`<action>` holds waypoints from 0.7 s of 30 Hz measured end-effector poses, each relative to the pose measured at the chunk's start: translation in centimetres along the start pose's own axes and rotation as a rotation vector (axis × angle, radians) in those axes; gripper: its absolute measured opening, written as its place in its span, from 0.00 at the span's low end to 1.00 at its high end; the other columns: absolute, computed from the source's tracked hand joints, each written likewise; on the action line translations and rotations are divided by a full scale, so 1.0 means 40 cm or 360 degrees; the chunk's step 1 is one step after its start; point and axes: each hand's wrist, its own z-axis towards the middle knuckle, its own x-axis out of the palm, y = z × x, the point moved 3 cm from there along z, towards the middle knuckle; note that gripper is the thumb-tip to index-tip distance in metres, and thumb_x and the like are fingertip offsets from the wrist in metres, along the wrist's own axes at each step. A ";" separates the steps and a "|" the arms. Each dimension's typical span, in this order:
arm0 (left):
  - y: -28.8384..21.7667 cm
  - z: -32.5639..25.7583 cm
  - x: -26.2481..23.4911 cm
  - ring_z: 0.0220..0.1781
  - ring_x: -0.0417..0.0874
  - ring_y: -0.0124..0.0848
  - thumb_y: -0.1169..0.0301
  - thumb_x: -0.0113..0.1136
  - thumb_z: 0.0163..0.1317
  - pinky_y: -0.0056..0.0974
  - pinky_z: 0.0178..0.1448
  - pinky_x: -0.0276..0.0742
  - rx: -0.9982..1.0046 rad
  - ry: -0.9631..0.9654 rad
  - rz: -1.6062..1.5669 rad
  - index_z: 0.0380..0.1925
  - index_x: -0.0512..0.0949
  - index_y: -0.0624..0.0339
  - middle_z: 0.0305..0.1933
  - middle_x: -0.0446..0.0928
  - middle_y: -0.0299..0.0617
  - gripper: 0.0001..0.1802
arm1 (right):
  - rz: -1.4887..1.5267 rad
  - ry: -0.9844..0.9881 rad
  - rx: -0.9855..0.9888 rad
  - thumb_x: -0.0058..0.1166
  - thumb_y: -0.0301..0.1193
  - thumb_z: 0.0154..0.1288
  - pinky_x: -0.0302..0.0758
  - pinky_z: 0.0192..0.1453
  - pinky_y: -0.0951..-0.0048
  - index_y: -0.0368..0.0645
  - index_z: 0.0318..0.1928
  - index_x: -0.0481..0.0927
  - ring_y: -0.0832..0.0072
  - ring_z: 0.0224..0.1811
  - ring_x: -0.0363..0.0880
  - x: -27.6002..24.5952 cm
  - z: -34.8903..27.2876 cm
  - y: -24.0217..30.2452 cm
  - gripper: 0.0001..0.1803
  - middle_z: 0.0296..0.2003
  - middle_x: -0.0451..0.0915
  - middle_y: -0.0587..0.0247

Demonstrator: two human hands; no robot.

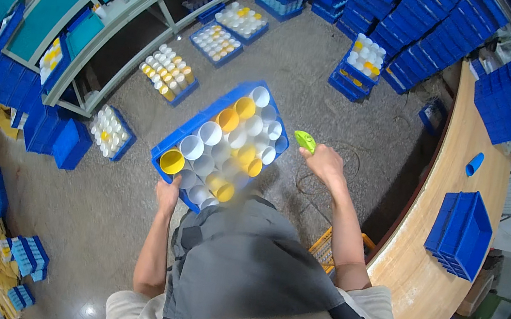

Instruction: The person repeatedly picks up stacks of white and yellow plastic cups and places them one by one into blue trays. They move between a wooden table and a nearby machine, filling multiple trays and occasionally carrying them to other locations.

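Note:
A blue crate (170,145) full of white and yellow open-topped cylinders, cup-like in shape, is tilted in front of my body. My left hand (167,194) grips its lower left corner, fingers partly hidden under the edge. Among the cylinders, a yellow one (172,161) sits closest to that hand; the ones nearest my body look blurred. To the right of the crate and apart from it, my right hand (324,164) is closed around a lime-green air blow gun (305,142). A thin hose (299,182) loops below that hand; where it joins is unclear.
A wooden table (413,275) curves along my right, bearing an open blue crate (459,233). More filled crates (113,132) stand on the floor at left and ahead. Stacked blue crates (414,28) rise at the back right. A yellow basket (323,249) stands by my right forearm.

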 end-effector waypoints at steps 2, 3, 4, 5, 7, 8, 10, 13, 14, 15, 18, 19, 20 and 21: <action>0.004 -0.008 -0.005 0.44 0.88 0.41 0.65 0.65 0.61 0.44 0.51 0.78 0.0066 0.0028 -0.0037 0.46 0.82 0.69 0.41 0.87 0.52 0.19 | 0.0000 -0.0013 0.0043 0.55 0.56 0.68 0.78 0.53 0.51 0.32 0.43 0.85 0.47 0.47 0.85 -0.019 0.013 -0.012 0.33 0.39 0.85 0.38; 0.003 -0.012 -0.007 0.45 0.87 0.41 0.65 0.65 0.61 0.44 0.51 0.78 0.0094 0.0051 -0.0088 0.47 0.82 0.69 0.41 0.87 0.51 0.19 | 0.0030 -0.0005 -0.0005 0.55 0.55 0.68 0.78 0.54 0.51 0.33 0.44 0.86 0.47 0.48 0.85 -0.026 0.019 -0.010 0.32 0.40 0.85 0.38; 0.001 -0.018 -0.009 0.46 0.87 0.40 0.65 0.65 0.61 0.43 0.52 0.78 0.0134 0.0053 -0.0077 0.48 0.82 0.69 0.41 0.86 0.51 0.20 | 0.0048 0.0010 -0.0018 0.54 0.54 0.68 0.78 0.54 0.50 0.34 0.44 0.86 0.47 0.49 0.85 -0.031 0.025 -0.007 0.31 0.41 0.85 0.39; 0.000 -0.023 -0.010 0.47 0.87 0.40 0.65 0.65 0.61 0.43 0.52 0.78 0.0136 0.0074 -0.0109 0.48 0.82 0.68 0.42 0.87 0.51 0.20 | 0.0064 0.0025 -0.0031 0.54 0.53 0.69 0.78 0.55 0.50 0.35 0.45 0.86 0.47 0.49 0.85 -0.035 0.028 -0.001 0.30 0.43 0.85 0.39; -0.005 -0.034 -0.012 0.47 0.87 0.41 0.65 0.65 0.61 0.43 0.52 0.78 0.0151 0.0096 -0.0244 0.48 0.82 0.68 0.42 0.87 0.51 0.20 | 0.0057 0.0030 -0.0070 0.54 0.54 0.68 0.78 0.55 0.49 0.35 0.45 0.86 0.47 0.49 0.85 -0.041 0.028 0.014 0.30 0.42 0.85 0.39; -0.010 -0.039 -0.013 0.48 0.87 0.41 0.65 0.65 0.61 0.43 0.53 0.78 0.0199 0.0089 -0.0190 0.48 0.82 0.68 0.43 0.87 0.51 0.20 | 0.0071 0.0011 -0.0121 0.54 0.54 0.68 0.78 0.55 0.49 0.36 0.45 0.86 0.47 0.49 0.85 -0.045 0.023 0.023 0.30 0.42 0.85 0.39; -0.012 -0.049 -0.013 0.49 0.87 0.43 0.64 0.65 0.61 0.44 0.54 0.78 0.0205 0.0059 -0.0170 0.49 0.81 0.67 0.44 0.87 0.51 0.20 | 0.0037 -0.0001 -0.0109 0.54 0.54 0.68 0.78 0.55 0.49 0.36 0.45 0.86 0.47 0.49 0.85 -0.049 0.005 0.032 0.30 0.42 0.86 0.39; -0.008 -0.060 -0.014 0.52 0.87 0.47 0.65 0.65 0.60 0.46 0.56 0.77 0.0125 -0.0019 -0.0067 0.50 0.81 0.67 0.46 0.86 0.54 0.21 | 0.0019 0.0068 -0.0162 0.55 0.54 0.68 0.79 0.54 0.50 0.35 0.44 0.86 0.48 0.48 0.85 -0.048 -0.035 0.049 0.30 0.41 0.86 0.39; -0.008 -0.063 -0.013 0.53 0.86 0.48 0.65 0.65 0.60 0.47 0.56 0.77 0.0137 -0.0014 0.0006 0.50 0.80 0.67 0.46 0.86 0.55 0.21 | 0.0009 0.0131 -0.0188 0.55 0.54 0.68 0.79 0.54 0.51 0.35 0.44 0.86 0.48 0.48 0.86 -0.045 -0.047 0.057 0.30 0.41 0.86 0.39; -0.008 -0.064 -0.011 0.54 0.86 0.50 0.65 0.65 0.60 0.47 0.57 0.77 0.0155 0.0005 0.0048 0.51 0.80 0.67 0.46 0.86 0.56 0.22 | -0.0006 0.0205 -0.0213 0.55 0.54 0.68 0.79 0.54 0.51 0.35 0.44 0.86 0.48 0.48 0.86 -0.041 -0.057 0.066 0.30 0.41 0.86 0.39; -0.010 -0.072 -0.013 0.42 0.87 0.43 0.64 0.64 0.60 0.46 0.48 0.77 0.0222 -0.0090 0.0113 0.42 0.81 0.69 0.35 0.85 0.54 0.18 | -0.0065 0.0212 -0.0230 0.55 0.54 0.68 0.78 0.54 0.52 0.34 0.45 0.86 0.48 0.48 0.86 -0.032 -0.072 0.096 0.31 0.41 0.85 0.39; -0.010 -0.076 -0.016 0.36 0.87 0.39 0.63 0.64 0.60 0.45 0.44 0.78 0.0244 -0.0154 0.0124 0.37 0.82 0.70 0.29 0.84 0.51 0.17 | -0.0078 0.0202 -0.0271 0.54 0.54 0.68 0.78 0.55 0.52 0.34 0.45 0.86 0.48 0.48 0.86 -0.028 -0.076 0.106 0.31 0.41 0.85 0.39; -0.009 -0.080 -0.017 0.37 0.88 0.41 0.63 0.64 0.60 0.45 0.44 0.78 0.0246 -0.0176 0.0106 0.38 0.82 0.69 0.30 0.84 0.52 0.17 | -0.0016 0.0290 -0.0223 0.54 0.54 0.68 0.78 0.55 0.52 0.34 0.46 0.86 0.49 0.48 0.85 -0.019 -0.077 0.114 0.31 0.42 0.85 0.39; -0.009 -0.085 -0.018 0.38 0.88 0.43 0.63 0.64 0.60 0.46 0.45 0.78 0.0246 -0.0195 0.0091 0.39 0.82 0.68 0.31 0.85 0.53 0.17 | -0.0042 0.0289 -0.0262 0.54 0.54 0.68 0.78 0.55 0.52 0.34 0.46 0.86 0.49 0.48 0.85 -0.014 -0.080 0.123 0.31 0.42 0.85 0.39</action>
